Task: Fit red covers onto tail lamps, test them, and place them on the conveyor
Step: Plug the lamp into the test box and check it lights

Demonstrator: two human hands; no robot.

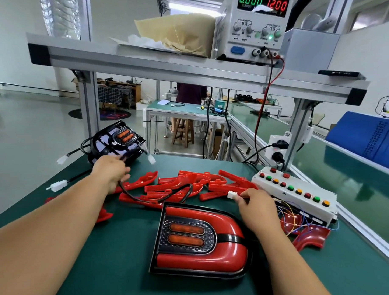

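Note:
A tail lamp (200, 240) with red covers fitted lies flat on the green mat in front of me. Its black cable (165, 193) loops over a pile of loose red covers (188, 183). My right hand (256, 208) pinches the white connector (232, 194) at the cable's end, just left of the white test box (297, 195) with coloured buttons. My left hand (111, 172) grips the cable near its other end, at the pile's left edge. A bare black tail lamp (118, 142) without covers stands at the mat's far left.
More red covers (311, 237) lie under the test box wires at the right. White connectors (57, 185) lie on the left edge. A power supply (257, 28) reading 12.00 sits on the overhead shelf. The green conveyor (342, 174) runs along the right, carrying a blue folder (370, 140).

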